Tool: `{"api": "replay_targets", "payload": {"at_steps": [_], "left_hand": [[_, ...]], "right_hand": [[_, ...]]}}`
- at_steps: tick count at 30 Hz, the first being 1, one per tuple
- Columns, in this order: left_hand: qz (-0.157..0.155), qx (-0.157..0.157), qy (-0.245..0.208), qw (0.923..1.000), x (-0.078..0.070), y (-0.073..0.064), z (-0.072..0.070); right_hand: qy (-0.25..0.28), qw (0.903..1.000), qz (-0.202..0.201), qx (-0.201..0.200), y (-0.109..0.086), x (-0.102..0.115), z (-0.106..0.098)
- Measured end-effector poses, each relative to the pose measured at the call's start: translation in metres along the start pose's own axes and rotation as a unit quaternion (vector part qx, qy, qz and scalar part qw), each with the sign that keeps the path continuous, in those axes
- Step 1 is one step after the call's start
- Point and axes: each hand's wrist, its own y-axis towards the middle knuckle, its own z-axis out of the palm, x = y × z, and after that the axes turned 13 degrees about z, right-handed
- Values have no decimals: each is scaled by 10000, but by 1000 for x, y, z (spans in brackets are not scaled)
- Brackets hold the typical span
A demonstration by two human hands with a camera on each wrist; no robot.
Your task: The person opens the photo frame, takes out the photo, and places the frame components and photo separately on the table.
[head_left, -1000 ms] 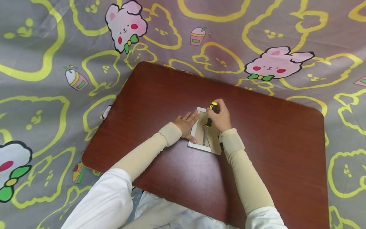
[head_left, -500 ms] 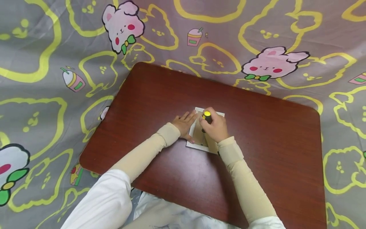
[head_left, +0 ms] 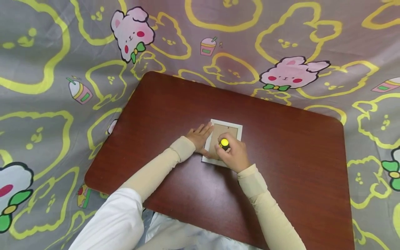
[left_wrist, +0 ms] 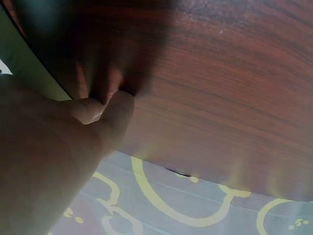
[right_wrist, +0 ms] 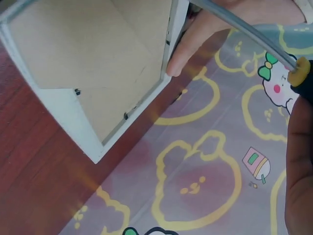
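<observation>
1. I see a reddish-brown, rectangular, wood-grained table [head_left: 168, 100].
2. On it I have a white-rimmed rectangular frame with tan board backing [head_left: 223, 129].
3. I see the left hand [head_left: 197, 140], fingers straight, touching the frame's left border.
4. I find the right hand [head_left: 234, 155] gripping a black-and-yellow-handled, metal-shafted screwdriver [head_left: 224, 142] above the frame.

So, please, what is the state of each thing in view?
Screwdriver: held, yellow handle end up.
White frame: lying on the table, back up.
Backing board: inside the frame.
Black tabs: bent or flat, too small to tell.
Left hand: fingers spread, touching the frame's left edge.
Right hand: curled round the screwdriver.
</observation>
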Motion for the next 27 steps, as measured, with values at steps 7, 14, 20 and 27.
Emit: {"api": "replay_targets", "payload": {"at_steps": [7, 14, 20, 27], "left_hand": [[35, -48, -125, 9999, 1, 0, 1], [110, -89, -175, 9997, -2, -1, 0], [144, -37, -194, 9997, -3, -2, 0], [138, -104, -268, 9995, -3, -3, -1]], "right_hand": [[128, 9999, -56, 15, -7, -4, -5], [387, 9979, 358, 365, 0, -2, -25], [635, 9953, 737, -18, 3, -5, -51], [173, 9991, 362, -160, -5, -15, -48]]}}
